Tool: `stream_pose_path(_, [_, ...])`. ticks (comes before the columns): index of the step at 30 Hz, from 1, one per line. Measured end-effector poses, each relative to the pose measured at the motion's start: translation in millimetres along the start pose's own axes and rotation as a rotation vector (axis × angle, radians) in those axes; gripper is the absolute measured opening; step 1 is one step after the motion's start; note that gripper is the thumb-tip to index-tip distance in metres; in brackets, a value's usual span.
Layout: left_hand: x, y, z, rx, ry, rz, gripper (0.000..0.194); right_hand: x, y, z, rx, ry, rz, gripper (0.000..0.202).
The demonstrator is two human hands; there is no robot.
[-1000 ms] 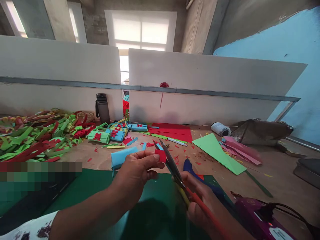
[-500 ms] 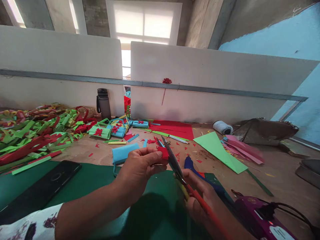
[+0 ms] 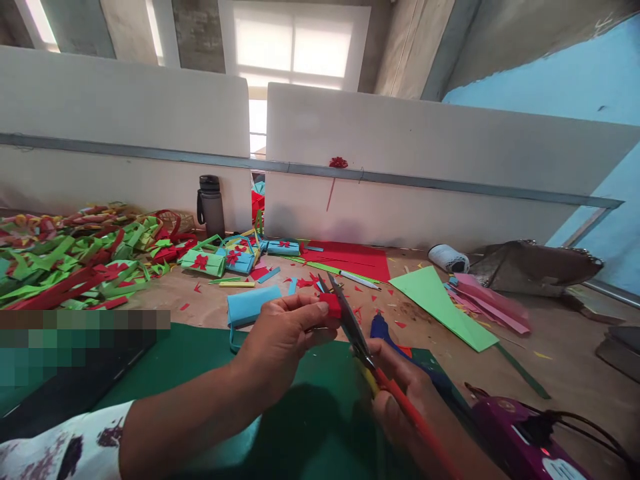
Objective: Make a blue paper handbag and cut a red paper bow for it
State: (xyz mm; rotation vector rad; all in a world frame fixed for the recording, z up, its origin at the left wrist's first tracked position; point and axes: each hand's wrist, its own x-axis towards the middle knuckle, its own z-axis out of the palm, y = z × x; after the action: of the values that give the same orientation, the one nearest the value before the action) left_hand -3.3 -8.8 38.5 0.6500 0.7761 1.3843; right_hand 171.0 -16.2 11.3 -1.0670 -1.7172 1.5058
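Observation:
Between thumb and fingers, my left hand (image 3: 283,337) pinches a small folded piece of red paper (image 3: 331,307). My right hand (image 3: 400,380) grips scissors (image 3: 356,331) with red and yellow handles, their blades slightly apart and pointing up beside the red paper's right edge. Both hands are above a green mat (image 3: 310,427). Behind my left hand lies a light blue paper roll or pouch (image 3: 253,305) with a thin blue strip. A dark blue glue gun (image 3: 381,328) rests just beyond my right hand.
Green and blue paper bags with red bows (image 3: 203,262) stand near a dark bottle (image 3: 211,210). Coloured strips (image 3: 65,267) pile up at left. Red paper (image 3: 350,257), a green sheet (image 3: 445,307), a brown bag (image 3: 530,267) and a purple power strip (image 3: 530,433) lie behind and right.
The view has shifted slightly, moving the scene a little to the right. The scissor blades are a bit further apart beside the red paper. Pixelation now covers the left edge of the mat.

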Motion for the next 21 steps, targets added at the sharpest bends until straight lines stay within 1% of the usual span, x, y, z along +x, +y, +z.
stream_pose_path(3, [0.6, -1.1, -0.7, -0.003, 0.003, -0.002, 0.007, -0.9, -1.0, 0.1, -0.012, 0.011, 0.010, 0.062])
stream_pose_path(6, [0.6, -2.1, -1.4, 0.000, -0.002, -0.001, 0.008, -1.1, -0.1, 1.2, -0.016, 0.001, 0.011, 0.069])
stream_pose_path(11, [-0.3, -1.8, -0.6, -0.013, 0.008, -0.011, 0.009, 0.6, 0.1, 3.3, -0.038, 0.034, -0.027, 0.075])
stream_pose_path(15, [-0.4, -1.9, 0.9, -0.028, 0.016, -0.023, 0.009, 0.1, -0.2, 3.3, -0.003, -0.003, 0.018, 0.076])
stream_pose_path(18, [-0.9, -1.8, 2.0, -0.032, 0.011, -0.024, 0.008, -0.7, 1.6, 2.5, -0.024, 0.009, 0.009, 0.073])
stream_pose_path(21, [-2.3, -1.4, 2.9, -0.043, 0.030, -0.035, 0.009, -0.6, 4.1, 1.6, -0.006, 0.008, 0.001, 0.073])
